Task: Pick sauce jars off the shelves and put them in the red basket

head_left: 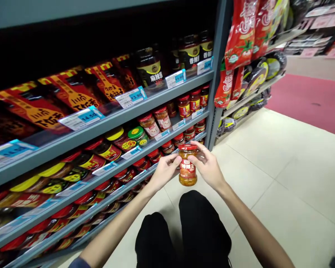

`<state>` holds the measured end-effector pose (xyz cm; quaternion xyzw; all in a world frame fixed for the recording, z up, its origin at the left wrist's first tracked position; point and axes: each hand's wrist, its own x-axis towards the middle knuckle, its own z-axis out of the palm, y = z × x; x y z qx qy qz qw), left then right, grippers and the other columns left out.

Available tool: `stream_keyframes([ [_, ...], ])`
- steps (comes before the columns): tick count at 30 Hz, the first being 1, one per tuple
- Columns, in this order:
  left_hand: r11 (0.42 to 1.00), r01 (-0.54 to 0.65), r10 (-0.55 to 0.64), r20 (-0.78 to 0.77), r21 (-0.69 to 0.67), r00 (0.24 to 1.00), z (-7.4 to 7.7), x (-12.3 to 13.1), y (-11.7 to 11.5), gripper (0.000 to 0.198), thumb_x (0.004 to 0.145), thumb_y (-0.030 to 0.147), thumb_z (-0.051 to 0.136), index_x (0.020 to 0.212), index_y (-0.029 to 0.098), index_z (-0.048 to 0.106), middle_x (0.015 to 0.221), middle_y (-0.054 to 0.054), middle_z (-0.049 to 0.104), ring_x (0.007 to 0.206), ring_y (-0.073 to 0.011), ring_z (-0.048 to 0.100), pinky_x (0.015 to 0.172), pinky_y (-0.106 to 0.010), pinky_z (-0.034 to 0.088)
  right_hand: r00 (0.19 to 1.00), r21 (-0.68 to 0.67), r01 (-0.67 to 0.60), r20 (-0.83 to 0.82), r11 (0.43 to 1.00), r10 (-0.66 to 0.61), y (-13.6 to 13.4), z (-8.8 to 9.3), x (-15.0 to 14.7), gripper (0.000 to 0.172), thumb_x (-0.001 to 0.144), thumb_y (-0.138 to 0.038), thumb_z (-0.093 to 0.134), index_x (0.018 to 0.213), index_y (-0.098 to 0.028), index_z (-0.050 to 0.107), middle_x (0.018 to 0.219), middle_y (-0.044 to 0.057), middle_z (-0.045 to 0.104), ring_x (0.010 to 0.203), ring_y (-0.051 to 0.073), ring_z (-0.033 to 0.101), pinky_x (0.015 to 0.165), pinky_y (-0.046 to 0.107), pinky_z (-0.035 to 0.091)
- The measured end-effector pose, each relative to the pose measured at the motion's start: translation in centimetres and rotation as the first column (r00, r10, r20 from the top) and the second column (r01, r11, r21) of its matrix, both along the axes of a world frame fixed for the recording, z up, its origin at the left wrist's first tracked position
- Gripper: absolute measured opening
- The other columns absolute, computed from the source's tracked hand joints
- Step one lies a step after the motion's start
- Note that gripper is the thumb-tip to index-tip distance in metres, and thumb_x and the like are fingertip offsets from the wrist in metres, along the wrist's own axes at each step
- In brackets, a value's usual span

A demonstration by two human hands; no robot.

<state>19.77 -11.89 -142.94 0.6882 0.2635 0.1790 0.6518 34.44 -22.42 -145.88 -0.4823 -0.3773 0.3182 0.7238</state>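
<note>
A glass jar of chili sauce with a red lid and a red label is held upright above my knees. My left hand grips it from the left, the thumb against the label's edge. On the other side my right hand has its thumb on the label and fingers up by the lid. Both hands are closed on the same jar, with some fingertips hidden behind it. Just past the jar, small red-lidded jars line a low shelf.
A grey shelf unit with several rows of jars runs along the left, price tags on its edges. Red pouches hang at its far end. Pale floor tiles lie to the right, and my black-clad knees are below.
</note>
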Motion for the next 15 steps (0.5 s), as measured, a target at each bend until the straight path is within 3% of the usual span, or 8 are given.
stream_keyframes([
  [3,0.998,-0.057,0.057,0.027,0.003,0.998,0.2,2.2,1.2,0.054,0.091,0.06,0.067,0.122,0.016,0.073,0.109,-0.01,0.079,0.076,-0.0175,0.072,0.07,-0.026,0.057,0.997,0.004,-0.065,0.044,0.998,0.065,2.1,0.2,3.0,0.056,0.089,-0.043,0.076,0.14,-0.028,0.06,0.134,0.006,0.07,0.119,0.024,0.069,0.105,0.039,0.057],
  [7,0.984,-0.176,0.176,0.02,-0.002,0.984,0.4,3.8,2.4,0.063,0.087,0.063,0.07,0.127,0.014,0.071,0.113,-0.012,0.078,0.084,-0.0223,0.075,0.072,-0.028,0.059,0.986,-0.021,-0.15,0.063,0.988,0.151,4.7,0.5,5.4,0.057,0.088,-0.045,0.075,0.141,-0.029,0.059,0.136,0.005,0.07,0.119,0.025,0.069,0.103,0.04,0.058],
  [15,0.957,-0.286,0.287,0.007,-0.035,0.958,1.8,4.3,3.3,0.06,0.088,0.06,0.07,0.128,0.015,0.071,0.112,-0.011,0.079,0.089,-0.0244,0.076,0.076,-0.031,0.062,0.949,-0.03,-0.309,0.052,0.951,0.31,7.9,1.6,7.2,0.057,0.088,-0.046,0.075,0.141,-0.029,0.059,0.133,0.004,0.071,0.116,0.024,0.07,0.103,0.038,0.059],
])
